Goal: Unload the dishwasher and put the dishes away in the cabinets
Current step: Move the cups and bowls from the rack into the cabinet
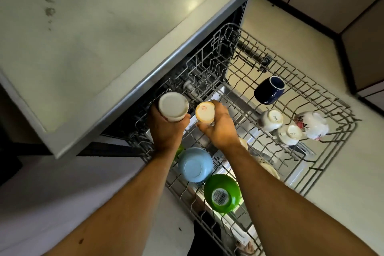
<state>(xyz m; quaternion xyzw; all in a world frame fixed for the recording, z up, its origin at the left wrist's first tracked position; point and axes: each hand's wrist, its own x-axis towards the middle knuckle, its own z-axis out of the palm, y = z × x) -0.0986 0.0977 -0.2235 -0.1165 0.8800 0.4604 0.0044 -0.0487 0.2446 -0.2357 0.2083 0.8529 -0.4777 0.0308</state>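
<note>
**Lifting 2 cups clear of the upper rack**

Head view: the left hand [166, 129] grips an inverted white cup [173, 106], fingers curled round its wall. Just beside it, the right hand [220, 125] grips an inverted cream cup [205, 111] the same way. Both sit above the rack [332, 151]. Raise both vertically to clear the tines, keep them apart, then avoid the table [93, 37] edge just above the left hand.

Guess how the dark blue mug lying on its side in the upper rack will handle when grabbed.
The dark blue mug looks glazed, so probably slick, especially if wet. It lies tilted on the rack tines, so a nudge could roll it toward the white cups. It looks ceramic: likely rigid, fairly heavy for its size, and chippable against the wire.
</note>
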